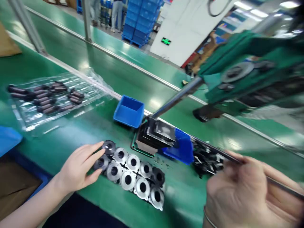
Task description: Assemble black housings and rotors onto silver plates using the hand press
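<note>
Left hand: fingers bent at dark end rings, can't tell if gripping; touch gently. Right hand: fingers wrapped round dark bar; move slowly.

"Where is the left hand held, fingers spread?"
"At the dark rings ending a double row of metal parts."
"And what is held by the right hand?"
"A thin dark rod is gripped."
</note>
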`<action>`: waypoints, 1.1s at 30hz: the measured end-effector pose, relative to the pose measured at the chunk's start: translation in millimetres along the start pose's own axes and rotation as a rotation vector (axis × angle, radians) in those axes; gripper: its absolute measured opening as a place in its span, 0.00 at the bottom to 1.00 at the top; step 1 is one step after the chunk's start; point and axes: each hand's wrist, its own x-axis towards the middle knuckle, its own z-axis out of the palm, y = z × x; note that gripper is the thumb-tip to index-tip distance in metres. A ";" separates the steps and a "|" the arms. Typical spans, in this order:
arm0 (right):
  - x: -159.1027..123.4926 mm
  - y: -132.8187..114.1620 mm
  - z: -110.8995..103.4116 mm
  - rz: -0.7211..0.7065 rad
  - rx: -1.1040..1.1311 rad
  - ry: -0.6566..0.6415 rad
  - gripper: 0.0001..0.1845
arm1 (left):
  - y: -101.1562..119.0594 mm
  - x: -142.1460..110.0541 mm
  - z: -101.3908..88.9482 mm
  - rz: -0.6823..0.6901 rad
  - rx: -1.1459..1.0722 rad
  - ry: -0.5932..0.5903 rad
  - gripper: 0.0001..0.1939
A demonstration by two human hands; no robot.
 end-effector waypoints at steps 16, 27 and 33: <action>-15.2 85.4 -32.8 0.073 -0.266 -0.456 0.07 | -32.8 -7.6 6.3 0.016 0.065 -0.050 0.38; -17.5 83.9 -33.5 0.026 -0.264 -0.465 0.06 | -41.9 -16.1 9.0 -0.027 0.027 -0.050 0.37; -18.6 84.9 -30.5 0.018 -0.287 -0.449 0.06 | -39.2 -14.4 9.1 -0.035 0.025 -0.049 0.37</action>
